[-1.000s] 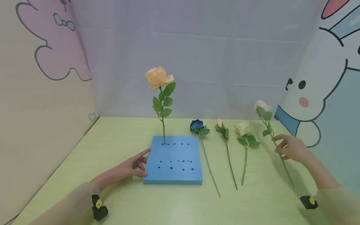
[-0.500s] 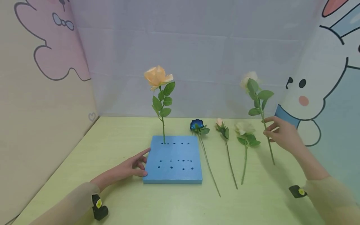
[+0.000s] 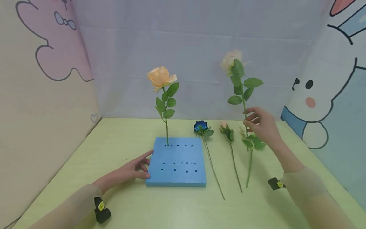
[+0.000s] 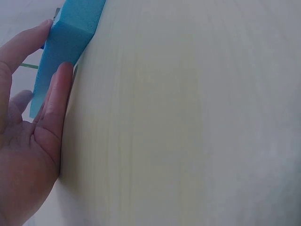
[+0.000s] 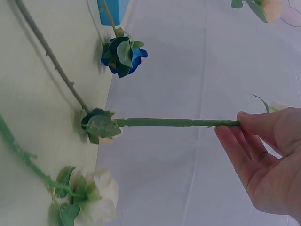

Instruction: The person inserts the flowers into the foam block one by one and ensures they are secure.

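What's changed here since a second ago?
The right hand, pinching a white rose by its stem, has moved left and up, turning it more upright. Nothing was let go. The left hand stays against the blue block, the peach rose stands in it, and the blue rose, pink bud and other white rose lie unmoved.

A screened-off tabletop setting is shown; whether it is housed in a home, a studio or a lab cannot be told. The pale yellow-green table (image 3: 128, 206) is closed in on three sides. Behind the table, a lilac-grey cloth (image 3: 128, 57) is hung, crossed by straight creases. To the left of the table, a cream surface (image 3: 43, 127) is printed with a pink cartoon figure (image 3: 57, 54); to the right of the table, a pale blue surface (image 3: 349, 130) is decorated with a white cartoon rabbit (image 3: 328, 66).
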A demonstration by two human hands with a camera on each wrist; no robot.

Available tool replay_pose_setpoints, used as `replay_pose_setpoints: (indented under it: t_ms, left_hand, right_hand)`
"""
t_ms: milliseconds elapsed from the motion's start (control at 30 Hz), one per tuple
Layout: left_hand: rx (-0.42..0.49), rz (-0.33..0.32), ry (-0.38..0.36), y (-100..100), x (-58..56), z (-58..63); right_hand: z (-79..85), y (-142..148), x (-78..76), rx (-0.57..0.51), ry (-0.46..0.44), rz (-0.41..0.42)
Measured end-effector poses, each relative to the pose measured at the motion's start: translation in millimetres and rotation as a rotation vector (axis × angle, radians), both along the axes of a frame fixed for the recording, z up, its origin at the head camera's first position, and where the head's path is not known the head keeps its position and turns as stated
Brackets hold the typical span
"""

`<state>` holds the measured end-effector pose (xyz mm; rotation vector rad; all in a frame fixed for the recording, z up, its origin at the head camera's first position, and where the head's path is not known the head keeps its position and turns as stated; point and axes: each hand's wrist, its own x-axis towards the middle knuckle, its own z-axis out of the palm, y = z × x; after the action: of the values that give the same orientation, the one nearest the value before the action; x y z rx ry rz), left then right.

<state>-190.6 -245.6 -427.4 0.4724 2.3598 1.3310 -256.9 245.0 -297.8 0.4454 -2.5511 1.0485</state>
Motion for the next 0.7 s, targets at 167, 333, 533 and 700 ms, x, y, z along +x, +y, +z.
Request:
replay_pose_setpoints:
  t_ms: [167,333,533,700]
  left_hand:
    - [-0.001,-0.001,0.006,-0.2,0.2,-0.2]
    - [0.001,-0.003,0.002,-0.2,0.8,0.7]
    - [0.009,-0.004,0.007,0.4,1.7,1.1]
    - [0.006,0.0,0.004,0.6,1.7,1.1]
  right_hand:
    - [-0.8,-23.8,-10.4,-0.069,0.006,0.07]
    - [-4.3,-47.5,-17.2,-0.118,0.023,0.121]
    - [-9.3,-72.7,-21.5,-0.203,0.015,0.164]
    - [-10.3,-88.5,-23.0,-0.236,0.004,0.174]
